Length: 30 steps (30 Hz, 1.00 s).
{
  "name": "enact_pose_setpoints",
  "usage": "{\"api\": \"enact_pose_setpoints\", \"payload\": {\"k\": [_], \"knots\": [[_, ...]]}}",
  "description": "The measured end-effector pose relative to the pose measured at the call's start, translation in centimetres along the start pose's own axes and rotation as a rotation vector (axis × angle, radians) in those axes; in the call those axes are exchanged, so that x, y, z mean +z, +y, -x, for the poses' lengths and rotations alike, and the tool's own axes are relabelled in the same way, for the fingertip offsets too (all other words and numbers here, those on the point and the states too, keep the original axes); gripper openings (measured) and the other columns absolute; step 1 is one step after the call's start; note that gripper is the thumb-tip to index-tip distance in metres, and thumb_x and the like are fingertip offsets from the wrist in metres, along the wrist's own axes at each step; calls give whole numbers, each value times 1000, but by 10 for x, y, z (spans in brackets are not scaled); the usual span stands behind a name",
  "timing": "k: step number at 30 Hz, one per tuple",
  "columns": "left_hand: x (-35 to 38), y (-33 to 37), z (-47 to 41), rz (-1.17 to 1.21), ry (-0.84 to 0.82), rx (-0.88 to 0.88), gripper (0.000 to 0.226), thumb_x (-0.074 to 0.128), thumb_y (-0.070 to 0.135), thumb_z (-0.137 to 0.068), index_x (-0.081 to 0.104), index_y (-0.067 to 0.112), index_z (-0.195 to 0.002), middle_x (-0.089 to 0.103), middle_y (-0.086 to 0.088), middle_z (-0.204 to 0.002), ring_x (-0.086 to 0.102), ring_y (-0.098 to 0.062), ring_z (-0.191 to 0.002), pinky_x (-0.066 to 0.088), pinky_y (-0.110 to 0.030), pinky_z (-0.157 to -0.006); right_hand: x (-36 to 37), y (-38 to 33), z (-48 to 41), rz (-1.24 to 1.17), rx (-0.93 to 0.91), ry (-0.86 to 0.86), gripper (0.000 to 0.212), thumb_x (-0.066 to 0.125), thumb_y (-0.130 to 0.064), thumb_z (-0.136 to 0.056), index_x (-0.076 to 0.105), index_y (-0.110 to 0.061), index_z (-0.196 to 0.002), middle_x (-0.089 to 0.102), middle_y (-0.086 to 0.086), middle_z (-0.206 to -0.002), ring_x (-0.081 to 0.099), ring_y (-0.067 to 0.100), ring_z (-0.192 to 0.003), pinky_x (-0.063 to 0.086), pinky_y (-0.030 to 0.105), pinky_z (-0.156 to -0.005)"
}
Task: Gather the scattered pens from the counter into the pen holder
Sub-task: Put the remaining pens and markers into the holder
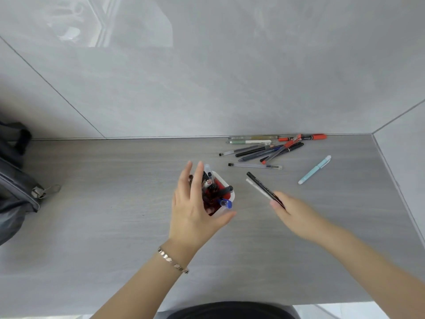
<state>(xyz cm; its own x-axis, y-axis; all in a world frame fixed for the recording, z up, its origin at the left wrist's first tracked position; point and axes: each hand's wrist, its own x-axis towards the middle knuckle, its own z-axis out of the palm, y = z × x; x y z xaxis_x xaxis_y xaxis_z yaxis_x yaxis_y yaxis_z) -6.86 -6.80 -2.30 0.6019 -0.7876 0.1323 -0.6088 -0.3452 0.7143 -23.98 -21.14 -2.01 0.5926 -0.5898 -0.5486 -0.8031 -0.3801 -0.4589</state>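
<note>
A white and red pen holder point(226, 192) stands mid-counter with several pens upright in it. My left hand point(195, 203) curls around its left side, fingers spread, thumb at its front. My right hand point(296, 212) is to the right of the holder and grips a black pen point(261, 185) together with a white pen point(254, 186); their tips point up-left above the counter. A pile of pens point(266, 148) lies near the back wall. A clear pen point(255, 166) lies alone in front of the pile. A light blue pen point(314, 169) lies farther right.
A dark grey bag point(16, 180) with a zipper pull sits at the counter's left edge. A grey tiled wall point(207, 88) rises behind the counter and a side wall closes the right end. The counter's front edge runs along the bottom.
</note>
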Motion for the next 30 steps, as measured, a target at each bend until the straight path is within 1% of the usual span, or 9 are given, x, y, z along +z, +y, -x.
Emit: {"api": "enact_pose_setpoints", "payload": {"k": [4,6,10,13,15,18,22,26,30], "knots": [[-4,3,-12,6,75,-4,55,57,45,-72,53,20,-121,57,-7,-124,54,-26,-111,47,-37,-91,-32,-21,42,-135,-78,-49,27,37,-20,-97,54,-40,-104,50,-8,-62,41,8,-54,39,22,-56],[-8,2,-15,66,53,-53,46,55,38,-80,56,15,-120,60,-4,-116,54,-22,-105,44,-29,-84,-45,-39,56,-168,-103,-83,35,41,-19,-95,56,-51,-100,55,-12,-56,40,6,-53,41,25,-57],[-9,1,-15,90,14,-35,39,57,20,-87,53,10,-125,57,-5,-120,47,-16,-106,33,-21,-89,-46,-79,46,-42,-95,-143,27,42,-16,-93,67,-18,-84,60,2,-64,46,15,-57,39,28,-56],[-11,-2,-13,107,-40,-21,45,46,31,-89,46,13,-131,51,-2,-130,41,-8,-113,28,-14,-95,-33,-105,16,26,-37,-85,35,42,-9,-89,51,-13,-56,55,10,-61,57,27,-63,37,28,-53],[-12,-5,-11,102,-77,-4,52,40,37,-88,40,15,-135,43,1,-137,35,-4,-120,28,-18,-101,-23,-120,0,-55,-36,28,21,43,-4,-87,61,-3,-76,66,18,-82,66,36,-80,52,32,-67],[-16,-10,-7,128,-126,18,54,47,30,-91,28,19,-140,28,12,-139,26,3,-126,28,-16,-105,-2,-131,-15,-74,-41,212,29,40,-9,-92,56,-1,-115,54,19,-117,60,38,-99,51,44,-88],[-17,-17,-3,144,-194,44,81,68,33,-78,19,22,-142,16,16,-142,22,3,-131,23,3,-99,24,-124,-21,93,-171,520,36,43,-16,-93,48,-4,-126,47,20,-122,50,39,-109,48,45,-90],[-12,-19,-2,33,-182,36,106,84,30,-58,19,20,-142,11,9,-146,29,-4,-127,45,-25,-93,10,-118,-31,-308,-231,246,44,33,-26,-99,32,-7,-139,32,15,-145,25,25,-136,17,33,-114],[-13,-16,-1,50,-168,-27,98,83,32,-60,23,38,-136,18,0,-146,44,-13,-116,47,-23,-78,-23,-55,-68,-183,-181,498,36,41,3,-90,54,-4,-123,53,17,-127,47,29,-122,33,32,-104]]}}
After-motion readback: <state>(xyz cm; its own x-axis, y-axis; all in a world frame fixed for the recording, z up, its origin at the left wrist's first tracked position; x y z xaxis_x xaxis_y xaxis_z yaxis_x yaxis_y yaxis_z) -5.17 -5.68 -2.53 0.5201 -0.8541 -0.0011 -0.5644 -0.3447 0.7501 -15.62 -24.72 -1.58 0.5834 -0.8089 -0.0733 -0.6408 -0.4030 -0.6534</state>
